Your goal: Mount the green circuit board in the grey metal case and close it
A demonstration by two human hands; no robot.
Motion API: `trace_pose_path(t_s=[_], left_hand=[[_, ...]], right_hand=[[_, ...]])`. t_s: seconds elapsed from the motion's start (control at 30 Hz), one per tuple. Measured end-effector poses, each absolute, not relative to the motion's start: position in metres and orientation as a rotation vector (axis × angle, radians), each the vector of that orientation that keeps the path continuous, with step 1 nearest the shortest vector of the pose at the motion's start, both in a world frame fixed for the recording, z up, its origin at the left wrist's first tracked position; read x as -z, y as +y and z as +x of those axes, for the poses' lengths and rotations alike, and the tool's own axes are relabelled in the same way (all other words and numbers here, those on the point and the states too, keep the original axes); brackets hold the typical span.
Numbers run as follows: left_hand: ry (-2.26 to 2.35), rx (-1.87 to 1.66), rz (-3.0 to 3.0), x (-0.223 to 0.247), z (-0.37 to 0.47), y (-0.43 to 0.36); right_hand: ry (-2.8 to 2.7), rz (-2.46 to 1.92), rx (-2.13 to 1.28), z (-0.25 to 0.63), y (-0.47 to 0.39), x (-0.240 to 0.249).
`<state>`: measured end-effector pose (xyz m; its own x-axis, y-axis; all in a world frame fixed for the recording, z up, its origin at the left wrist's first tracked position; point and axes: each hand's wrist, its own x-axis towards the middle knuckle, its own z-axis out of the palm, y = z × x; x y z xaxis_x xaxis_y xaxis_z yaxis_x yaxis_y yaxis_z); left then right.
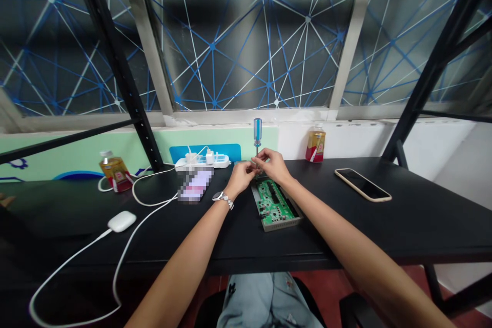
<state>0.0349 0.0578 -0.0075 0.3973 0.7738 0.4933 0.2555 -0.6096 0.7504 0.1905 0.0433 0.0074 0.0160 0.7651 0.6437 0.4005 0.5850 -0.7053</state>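
Both hands meet at the far end of a green circuit board (273,201) lying in its gray tray on the black desk (384,225). The right hand (273,165) pinches the thin shaft of a blue-handled screwdriver (257,133) standing straight up. The left hand (241,176) pinches close beside the tip. It is best to keep the tool straight and turn slowly. I cannot read any writing on the board or on the two bottles (315,145).

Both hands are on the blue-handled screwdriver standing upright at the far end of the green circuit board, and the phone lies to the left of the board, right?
Not quite: the head view shows the phone lying to the right of the circuit board. The rest holds: left hand and right hand hold the upright screwdriver at the board's far end.
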Motion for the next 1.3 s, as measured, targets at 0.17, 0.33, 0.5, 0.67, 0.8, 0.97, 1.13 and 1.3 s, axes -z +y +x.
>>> trace_pose_path(t_s=[0.17, 0.33, 0.5, 0.67, 0.8, 0.97, 1.13, 1.3], left_hand=[[0.803, -1.093, 2.091, 0.008, 0.035, 0.059], [0.831, -1.181, 2.045, 0.007, 0.037, 0.056], [0.820, -1.125, 2.074, 0.004, 0.034, 0.055], [0.763, -1.053, 1.977, 0.004, 0.031, 0.057], [0.781, -1.028, 1.994, 0.005, 0.030, 0.057], [0.790, -1.031, 1.986, 0.008, 0.032, 0.058], [0.802, -1.022, 2.013, 0.010, 0.034, 0.059], [0.807, -1.002, 1.992, 0.012, 0.034, 0.060]], right_hand=[[-1.650, -1.027, -0.375, 0.191, 0.042, -0.010], [-1.588, -1.007, -0.401, 0.189, 0.042, -0.009], [-1.575, -0.970, -0.483, 0.191, 0.044, -0.020], [-1.619, -0.810, -0.828, 0.201, 0.049, -0.056], [-1.744, -0.803, -0.819, 0.204, 0.052, -0.070], [-1.561, -0.901, -0.438, 0.190, 0.052, -0.062], [-1.458, -1.094, -0.189, 0.180, 0.050, -0.055], [-1.798, -0.980, -0.403, 0.196, 0.052, -0.056]])
